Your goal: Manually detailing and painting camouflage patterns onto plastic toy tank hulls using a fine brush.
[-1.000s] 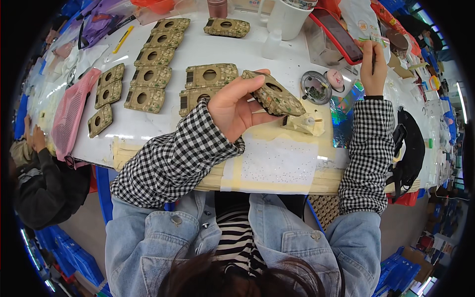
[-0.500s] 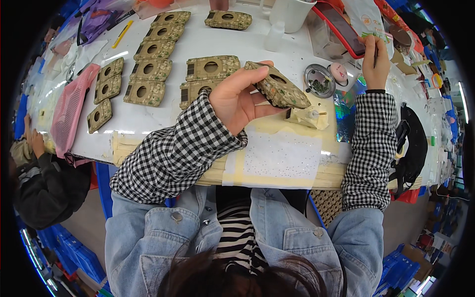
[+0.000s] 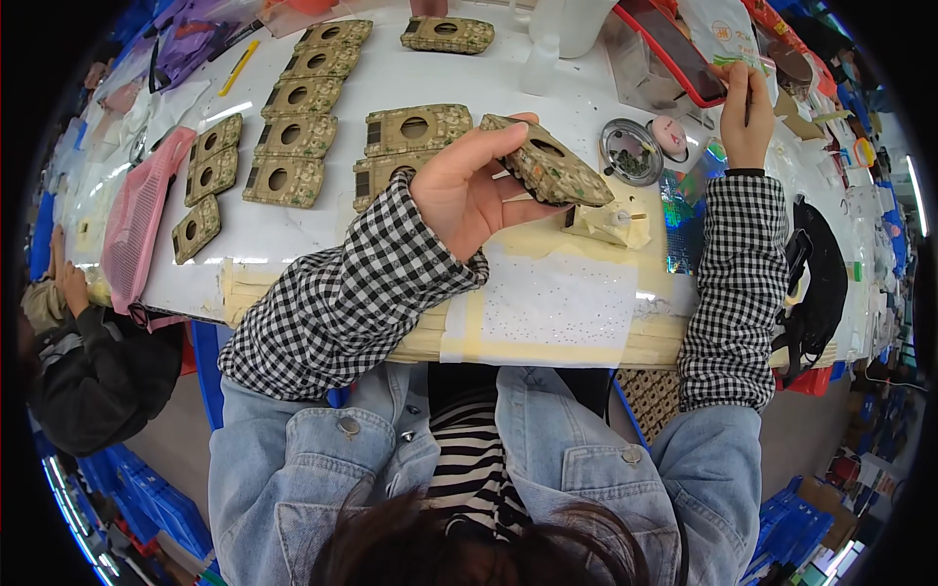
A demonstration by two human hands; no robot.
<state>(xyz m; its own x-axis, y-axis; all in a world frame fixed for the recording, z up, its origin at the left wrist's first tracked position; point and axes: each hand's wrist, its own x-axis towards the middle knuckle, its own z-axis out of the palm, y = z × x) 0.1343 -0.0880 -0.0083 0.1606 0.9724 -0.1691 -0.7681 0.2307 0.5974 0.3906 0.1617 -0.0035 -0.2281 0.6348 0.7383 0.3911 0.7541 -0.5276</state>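
My left hand is closed round a camouflage toy tank hull with a round hole in its top. The hull is tilted, held above the table, thumb on its upper left end. My right hand is at the far right, fingers bent, by the lower corner of a phone in a red case. A thin dark stick shows between its fingers; I cannot tell whether a fingertip touches the phone. Below the held hull stands a small block wrapped in yellow tape.
More tank hulls stand in a column at left, with others beside my left hand. Near the right arm are a round tin, a pink round item and a shiny holographic sheet. A speckled white sheet lies in front.
My right hand has shifted slightly right and down at the phone's corner, its fingers more bent. The left hand keeps the hull in nearly the same place.
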